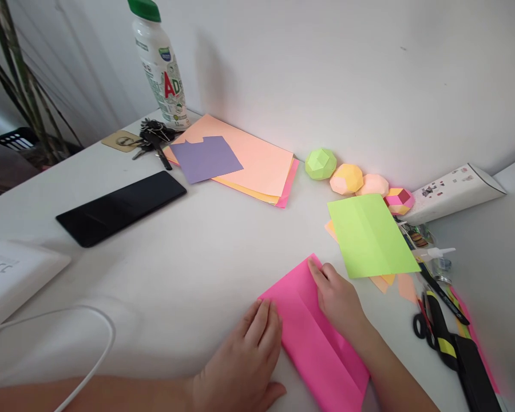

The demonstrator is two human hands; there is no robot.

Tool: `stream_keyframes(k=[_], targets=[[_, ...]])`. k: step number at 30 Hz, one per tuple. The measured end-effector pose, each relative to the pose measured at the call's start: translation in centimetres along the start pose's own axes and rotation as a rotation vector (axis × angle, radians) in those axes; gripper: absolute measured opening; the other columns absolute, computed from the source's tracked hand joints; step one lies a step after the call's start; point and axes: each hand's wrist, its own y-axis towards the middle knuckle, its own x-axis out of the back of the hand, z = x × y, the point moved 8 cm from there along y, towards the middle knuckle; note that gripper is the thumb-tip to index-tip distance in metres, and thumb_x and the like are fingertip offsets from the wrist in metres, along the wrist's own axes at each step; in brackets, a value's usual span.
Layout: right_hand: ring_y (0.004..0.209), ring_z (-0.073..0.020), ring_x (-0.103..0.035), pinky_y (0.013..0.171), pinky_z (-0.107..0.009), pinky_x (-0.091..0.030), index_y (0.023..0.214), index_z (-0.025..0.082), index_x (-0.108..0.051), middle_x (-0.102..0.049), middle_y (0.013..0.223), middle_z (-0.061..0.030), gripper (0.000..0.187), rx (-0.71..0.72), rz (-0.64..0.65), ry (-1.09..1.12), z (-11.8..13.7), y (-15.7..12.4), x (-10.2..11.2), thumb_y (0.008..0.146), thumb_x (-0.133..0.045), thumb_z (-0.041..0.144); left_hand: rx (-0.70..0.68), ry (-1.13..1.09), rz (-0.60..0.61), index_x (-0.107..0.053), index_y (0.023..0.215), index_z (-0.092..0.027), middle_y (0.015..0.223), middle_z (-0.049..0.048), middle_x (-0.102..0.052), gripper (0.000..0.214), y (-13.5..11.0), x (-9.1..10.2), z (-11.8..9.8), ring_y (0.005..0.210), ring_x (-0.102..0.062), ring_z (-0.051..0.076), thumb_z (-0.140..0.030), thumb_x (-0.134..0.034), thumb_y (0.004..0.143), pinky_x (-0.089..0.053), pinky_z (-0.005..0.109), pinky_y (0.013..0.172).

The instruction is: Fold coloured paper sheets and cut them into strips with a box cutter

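A bright pink sheet of paper (298, 309), partly folded over with a long raised crease, lies on the white table in front of me. My left hand (253, 349) rests at its left edge, fingertips laid on the border and thumb spread away. At the far corner, my right hand (337, 294) presses down with its index finger stretched out; the other fingers are bent and partly hidden. Just beyond the right hand is a light green sheet (371, 237) with faint crease lines, on top of small orange scraps (407, 288).
Faceted paper balls, one of them green (321, 164), line the wall. Peach sheets (257, 157) carry a purple piece (208, 159). Leftward are a black phone (122, 209), keys (154, 134), a bottle (163, 71) and a white device (19, 277) with cable. Scissors (427, 326) and a cutter (441, 329) lie right.
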Motion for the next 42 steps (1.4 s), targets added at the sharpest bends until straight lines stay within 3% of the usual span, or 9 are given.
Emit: stream_keyframes(k=[8, 17, 21, 23, 25, 31, 36, 39, 42], targets=[[0.056, -0.012, -0.041, 0.044, -0.024, -0.024, 0.142, 0.018, -0.035, -0.048, 0.077, -0.0015, 0.071, -0.006, 0.006, 0.0, -0.2, 0.0, -0.2, 0.075, -0.034, -0.006, 0.083, 0.143, -0.06, -0.066, 0.111, -0.003, 0.112, 0.0224, -0.063, 0.075, -0.3, 0.8, 0.1, 0.106, -0.054, 0.038, -0.067, -0.04, 0.085, -0.029, 0.048, 0.094], [0.057, -0.0136, -0.043, 0.044, -0.026, -0.022, 0.14, 0.016, -0.037, -0.051, 0.078, -0.0033, 0.067, -0.029, 0.017, -0.041, 0.0, 0.1, -0.4, 0.076, -0.031, -0.005, -0.028, 0.157, 0.082, -0.062, 0.112, -0.004, 0.108, 0.0231, -0.06, 0.069, 0.0, 0.2, -0.2, 0.101, -0.053, 0.038, -0.063, -0.035, 0.089, -0.037, 0.046, 0.08], [0.059, -0.014, -0.046, 0.045, -0.026, -0.022, 0.138, 0.018, -0.039, -0.052, 0.08, -0.0031, 0.066, -0.048, 0.029, -0.01, -0.1, 0.1, -0.5, 0.076, -0.036, -0.004, 0.025, 0.03, 0.165, -0.064, 0.084, -0.013, 0.079, 0.0106, -0.057, 0.03, 0.6, 0.2, 1.6, 0.074, -0.054, 0.025, -0.034, -0.043, 0.092, -0.04, 0.037, 0.062], [0.06, -0.0137, -0.047, 0.046, -0.025, -0.023, 0.138, 0.019, -0.041, -0.052, 0.081, -0.0029, 0.065, -0.063, 0.048, -0.011, -0.1, 0.1, -0.6, 0.076, -0.038, -0.004, -0.003, -0.007, 0.219, -0.059, 0.07, -0.016, 0.07, 0.0056, -0.052, 0.016, 0.8, -0.1, 2.4, 0.067, -0.05, 0.021, -0.011, -0.05, 0.082, -0.037, 0.032, 0.055], [0.061, -0.0136, -0.048, 0.047, -0.025, -0.023, 0.137, 0.018, -0.042, -0.053, 0.083, -0.0035, 0.064, -0.075, 0.082, -0.02, -0.1, 0.1, -0.7, 0.077, -0.038, -0.004, -0.024, -0.022, 0.22, -0.055, 0.063, -0.017, 0.07, 0.0045, -0.051, 0.019, 1.2, 0.0, 3.2, 0.066, -0.048, 0.019, 0.0, -0.053, 0.071, -0.036, 0.03, 0.054], [0.061, -0.0132, -0.048, 0.047, -0.025, -0.023, 0.133, 0.016, -0.046, -0.055, 0.086, -0.0044, 0.054, -0.098, 0.076, -0.017, 0.0, 0.2, -0.4, 0.081, -0.041, 0.0, -0.075, -0.187, 0.046, -0.051, 0.058, -0.016, 0.072, 0.0023, -0.053, 0.03, 2.7, 1.0, 5.5, 0.065, -0.045, 0.014, -0.003, -0.046, 0.084, -0.04, 0.027, 0.062], [0.059, -0.0123, -0.049, 0.047, -0.025, -0.023, 0.132, 0.018, -0.047, -0.056, 0.085, -0.003, 0.05, -0.117, 0.047, -0.007, 0.0, 0.3, -0.2, 0.084, -0.044, 0.003, -0.158, -0.268, -0.041, -0.06, 0.073, -0.018, 0.079, 0.0014, -0.058, 0.026, 3.7, 1.2, 6.6, 0.084, -0.052, 0.015, -0.008, -0.043, 0.09, -0.041, 0.033, 0.085], [0.06, -0.0132, -0.05, 0.047, -0.025, -0.025, 0.133, 0.019, -0.046, -0.057, 0.088, -0.0038, 0.05, -0.119, 0.045, -0.008, 0.0, 0.3, -0.1, 0.085, -0.043, 0.004, -0.174, -0.255, -0.033, -0.062, 0.085, -0.021, 0.103, 0.0039, -0.061, 0.02, 3.8, 1.1, 6.9, 0.116, -0.046, 0.021, -0.011, -0.045, 0.09, -0.032, 0.043, 0.102], [0.062, -0.014, -0.051, 0.048, -0.025, -0.025, 0.134, 0.018, -0.045, -0.058, 0.09, -0.0048, 0.052, -0.117, 0.052, -0.017, 0.0, 0.2, -0.1, 0.084, -0.043, 0.004, -0.174, -0.259, 0.042, -0.059, 0.091, -0.022, 0.133, 0.0018, -0.05, 0.018, 3.8, 0.8, 7.1, 0.137, -0.022, 0.027, -0.018, -0.042, 0.094, -0.017, 0.053, 0.11]])
